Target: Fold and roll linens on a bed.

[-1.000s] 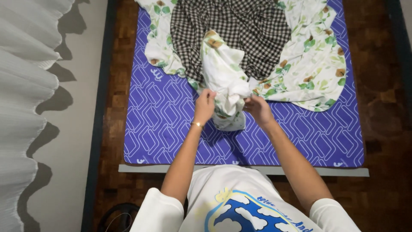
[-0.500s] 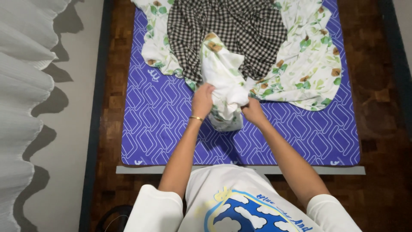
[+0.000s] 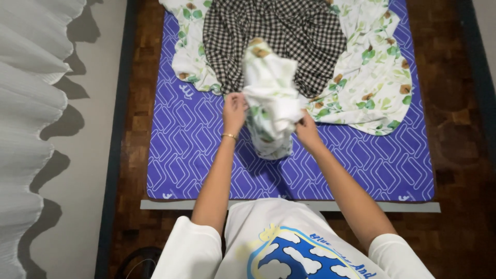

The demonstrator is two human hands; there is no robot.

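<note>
A bunched white cloth with a green leaf print (image 3: pixel 271 103) hangs between my hands over a purple patterned mattress (image 3: pixel 181 150). My left hand (image 3: pixel 234 109), with a gold bracelet on the wrist, grips the cloth's left edge. My right hand (image 3: pixel 307 130) pinches its right side lower down. Behind the bundle lies a black-and-white checked cloth (image 3: pixel 279 31) spread on top of a large white floral sheet (image 3: pixel 372 77).
The mattress rests on a dark wooden parquet floor (image 3: pixel 460 129). A pale wall and a white ruffled curtain (image 3: pixel 26 103) run along the left. A dark round object (image 3: pixel 137 258) sits on the floor at lower left.
The bundled cloth has been lifted and pulled wider between my hands. My left hand shifted to its left edge and my right hand moved a little to the right.
</note>
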